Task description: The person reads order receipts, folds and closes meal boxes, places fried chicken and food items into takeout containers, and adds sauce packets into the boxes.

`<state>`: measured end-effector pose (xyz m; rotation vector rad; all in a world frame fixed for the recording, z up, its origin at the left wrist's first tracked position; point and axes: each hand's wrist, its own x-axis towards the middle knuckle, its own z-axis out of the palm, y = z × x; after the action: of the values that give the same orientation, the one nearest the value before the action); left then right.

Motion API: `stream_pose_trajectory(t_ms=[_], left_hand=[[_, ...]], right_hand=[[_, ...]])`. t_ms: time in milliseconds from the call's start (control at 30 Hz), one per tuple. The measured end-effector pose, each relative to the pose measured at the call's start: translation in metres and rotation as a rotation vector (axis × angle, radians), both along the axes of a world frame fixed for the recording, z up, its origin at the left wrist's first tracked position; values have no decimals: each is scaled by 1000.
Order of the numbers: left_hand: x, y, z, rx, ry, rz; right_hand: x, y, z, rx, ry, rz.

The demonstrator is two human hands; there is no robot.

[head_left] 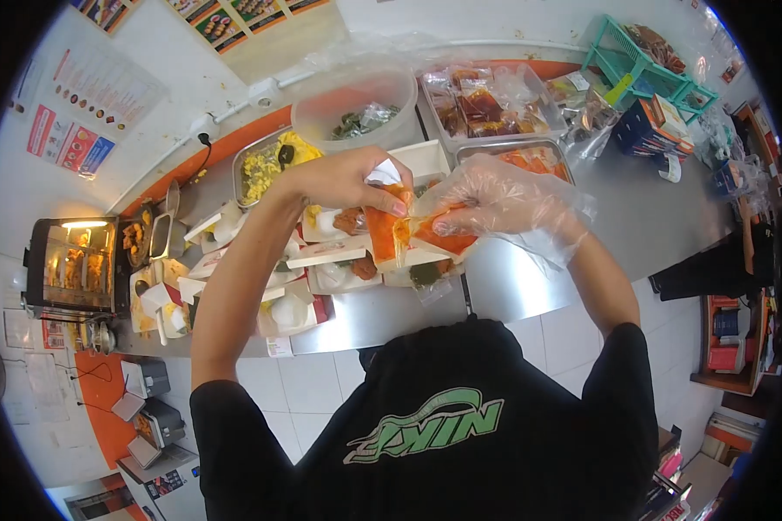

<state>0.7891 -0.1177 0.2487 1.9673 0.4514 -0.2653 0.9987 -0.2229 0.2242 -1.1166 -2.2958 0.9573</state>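
My left hand (356, 184) is bare and closed on a clear plastic packet of orange sauce (389, 236). A small white scrap (387, 172) shows by its fingers; I cannot tell if it is held. My right hand (491, 204), in a loose clear plastic glove, pinches another orange sauce packet (447, 233). The two packets meet between my hands, and I cannot tell if they are joined. Beneath them stand open white food boxes (326, 256) with rice mounds (288, 311) and brown fried pieces (362, 267).
Behind my hands are a clear round tub (356, 91) and a bin of sauce bags (486, 100). A tray of yellow food (265, 169) is at left, near a lit glass warmer (74, 265). Dark boxes (651, 130) and a green rack (638, 65) stand right on the steel counter (530, 278).
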Motion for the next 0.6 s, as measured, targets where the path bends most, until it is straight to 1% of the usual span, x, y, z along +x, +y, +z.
stream_pose_trajectory(t_ms=[100,167,200,300,367,400,467,600], left_hand=[[-2,12,7,-35,-17,-22],[-4,18,5,-60,-21,-30],[-4,22,3,-57,-52,-70],[-8,31,-5,-66,-80,-123],[-10,36,-10,-82,-77,-134],[-12,38,-13,-99,-94,-139],[-14,41,-17,-116,-112,-142],[-17,43,-23,-114,-168,-144]], right_hand=[[-5,5,10,29,1,41],[-8,4,12,96,37,49],[-10,3,10,99,42,51],[-15,0,0,179,-13,17],[-18,-4,-7,301,-38,-52],[-21,-5,-7,300,-35,-49],[-26,-8,-7,354,96,-41],[-30,-12,-10,416,55,-86]])
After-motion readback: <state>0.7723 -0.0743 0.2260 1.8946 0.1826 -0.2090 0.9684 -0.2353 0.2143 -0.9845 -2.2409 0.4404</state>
